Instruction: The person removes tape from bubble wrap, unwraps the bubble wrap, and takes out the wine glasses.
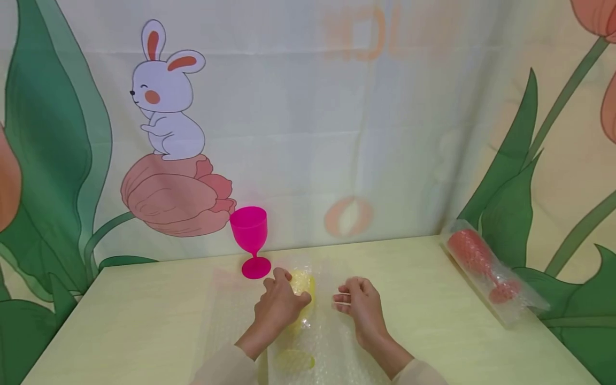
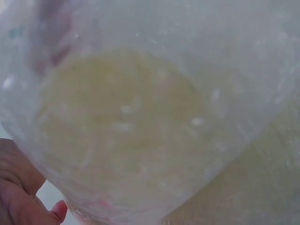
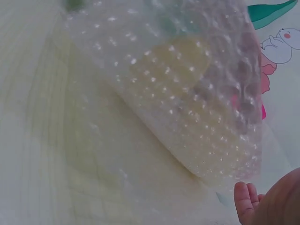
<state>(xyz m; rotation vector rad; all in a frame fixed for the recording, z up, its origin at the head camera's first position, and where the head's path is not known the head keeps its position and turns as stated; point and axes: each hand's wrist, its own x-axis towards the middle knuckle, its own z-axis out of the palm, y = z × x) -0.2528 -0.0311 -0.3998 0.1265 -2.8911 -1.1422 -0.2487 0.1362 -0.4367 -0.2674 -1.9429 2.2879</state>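
A yellow goblet (image 1: 303, 283) lies on its side under a fold of clear bubble wrap (image 1: 332, 342), its round base toward the table's front. My left hand (image 1: 276, 305) grips the wrapped bowl, thumb on the right side and fingers over the far end. Cloudy plastic fills most of the left wrist view, with part of the left hand (image 2: 21, 192) at the lower left. To the right of the goblet, my right hand (image 1: 363, 307) hovers with loosely bent fingers and nothing visible in them. In the right wrist view its fingers (image 3: 243, 201) are beside the wrap's edge.
A bright pink goblet (image 1: 250, 230) stands upright behind the left hand, near the back edge. A red goblet (image 1: 474, 254) in bubble wrap lies at the table's right edge. Behind the pale table (image 1: 144, 315) hangs a printed curtain (image 1: 289, 107) with a rabbit and tulips.
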